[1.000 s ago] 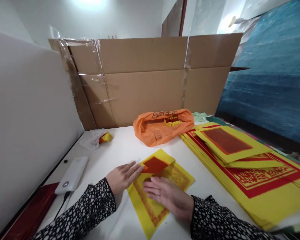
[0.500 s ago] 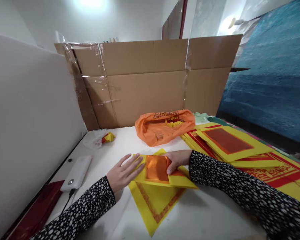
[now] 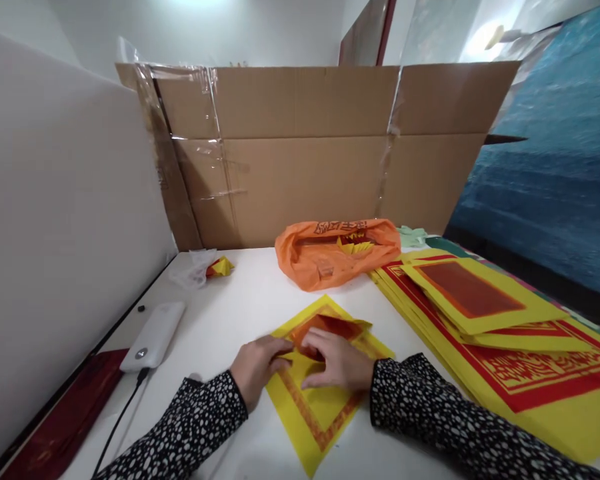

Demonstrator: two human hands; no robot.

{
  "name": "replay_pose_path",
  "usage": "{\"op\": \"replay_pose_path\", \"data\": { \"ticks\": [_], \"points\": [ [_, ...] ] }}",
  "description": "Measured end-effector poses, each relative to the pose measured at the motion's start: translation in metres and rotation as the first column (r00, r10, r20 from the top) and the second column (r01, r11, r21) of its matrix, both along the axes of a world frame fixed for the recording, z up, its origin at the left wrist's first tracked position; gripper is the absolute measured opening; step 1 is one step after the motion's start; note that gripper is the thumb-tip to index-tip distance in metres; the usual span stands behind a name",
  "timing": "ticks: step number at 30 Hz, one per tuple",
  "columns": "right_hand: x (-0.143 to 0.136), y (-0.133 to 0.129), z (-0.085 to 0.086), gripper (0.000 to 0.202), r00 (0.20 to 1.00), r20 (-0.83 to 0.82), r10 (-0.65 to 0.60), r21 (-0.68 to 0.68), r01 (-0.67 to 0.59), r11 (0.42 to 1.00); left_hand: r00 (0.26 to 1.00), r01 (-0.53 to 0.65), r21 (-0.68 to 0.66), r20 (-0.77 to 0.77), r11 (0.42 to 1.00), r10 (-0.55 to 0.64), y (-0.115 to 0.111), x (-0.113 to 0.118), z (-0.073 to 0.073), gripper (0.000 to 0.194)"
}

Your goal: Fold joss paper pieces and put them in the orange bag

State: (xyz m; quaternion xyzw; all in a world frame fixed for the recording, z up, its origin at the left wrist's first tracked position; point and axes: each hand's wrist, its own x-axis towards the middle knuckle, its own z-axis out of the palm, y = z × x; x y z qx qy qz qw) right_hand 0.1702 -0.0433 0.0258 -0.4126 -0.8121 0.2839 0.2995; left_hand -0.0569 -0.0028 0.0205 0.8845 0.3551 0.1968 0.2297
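A piece of yellow joss paper (image 3: 363, 325) with an orange-red foil patch is partly folded and lies over a flat yellow joss paper sheet (image 3: 310, 460) with an orange border, set cornerwise on the white table. My left hand (image 3: 260, 365) pinches the left edge of the folded piece between thumb and fingers. From the right, my right hand (image 3: 343, 363) grips the same piece, its fingers bent over the fold and its thumb nearer me. Part of the fold is hidden behind the fingers.
Stacked yellow and red joss papers (image 3: 480, 333) lie on the right. An orange plastic bag (image 3: 337, 257) holds folded paper pieces. On the left are a clear bag (image 3: 193, 270), a folded paper piece (image 3: 221, 267), a white power bank (image 3: 155, 337) and a dark red pouch (image 3: 75, 413). Cardboard (image 3: 300, 160) stands behind.
My left hand has gone from lying flat on the paper to pinching its edge. The right hand has moved nearer to it, and the piece is turned and folded differently.
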Motion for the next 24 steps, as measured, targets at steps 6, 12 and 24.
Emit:
{"op": "replay_pose_path", "data": {
  "ticks": [6,12,24],
  "points": [
    [-0.009,0.001,-0.018,0.042,0.951,-0.114,-0.289,-0.096,0.279,0.955,0.914,-0.096,-0.438,0.317,0.894,0.253,0.013,-0.004,-0.008,0.028],
    [-0.008,0.006,-0.023,0.011,0.915,-0.141,-0.379,-0.192,0.35,0.917,0.981,-0.1,0.027,0.172,0.995,0.094,-0.002,0.0,-0.007,0.022],
    [-0.009,0.009,-0.023,0.009,0.938,0.032,-0.345,-0.054,0.347,0.936,0.957,0.131,0.461,-0.288,0.878,0.008,-0.04,0.015,-0.031,0.048]
  ]
}}
